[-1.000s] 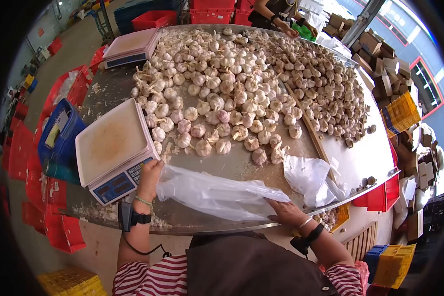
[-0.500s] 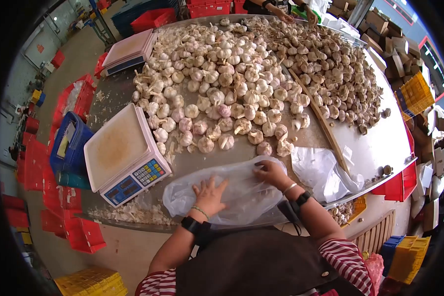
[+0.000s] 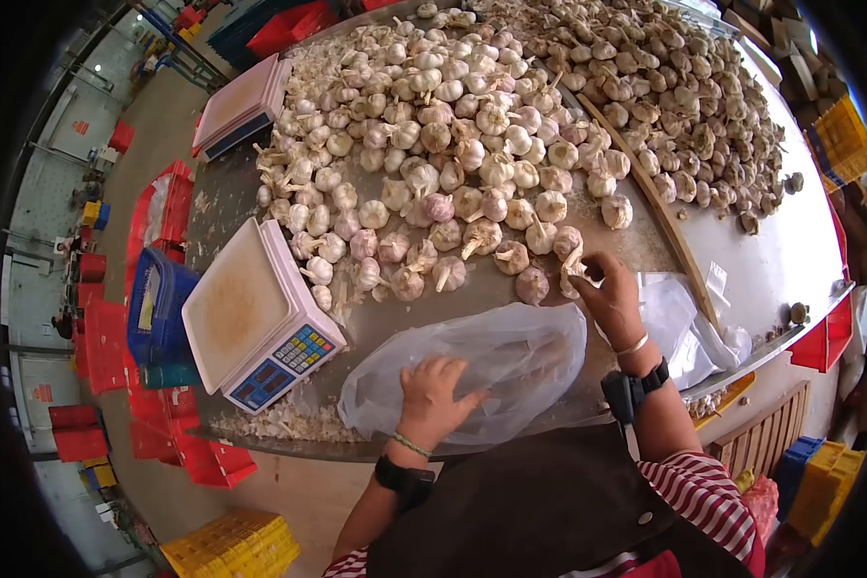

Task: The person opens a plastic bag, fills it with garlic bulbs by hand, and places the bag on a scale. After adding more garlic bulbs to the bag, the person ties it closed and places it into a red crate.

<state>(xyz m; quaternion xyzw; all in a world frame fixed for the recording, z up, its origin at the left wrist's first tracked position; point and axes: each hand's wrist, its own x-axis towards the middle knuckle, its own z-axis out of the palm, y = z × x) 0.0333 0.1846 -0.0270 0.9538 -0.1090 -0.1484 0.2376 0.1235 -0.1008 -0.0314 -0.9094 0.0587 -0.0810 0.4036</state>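
Observation:
A clear plastic bag point(image 3: 511, 352) lies spread on the metal table in front of me. My left hand point(image 3: 435, 400) rests on the bag's near left part, fingers stretched and thumb apart. To the right, my right hand point(image 3: 615, 301) has its thumb and fingers pinched on a garlic bulb point(image 3: 572, 274) at the near edge of the pile. Next to that bulb sits another, purplish garlic bulb point(image 3: 532, 286). Whitish garlic bulbs point(image 3: 424, 144) are heaped beyond the bag. The palm side of my right hand is hidden.
A digital scale point(image 3: 246, 303) stands left of the bag, with a second scale point(image 3: 244, 104) farther back. A wooden strip point(image 3: 660, 214) divides the white bulbs from a browner garlic heap point(image 3: 684, 106). More plastic bags point(image 3: 672, 323) lie at right. A blue basket point(image 3: 154, 303) is beyond the table's left edge.
My right hand has left the bag and moved forward and right to a garlic bulb. My left hand stays on the bag. The camera view has shifted, and the far person's hands are out of sight.

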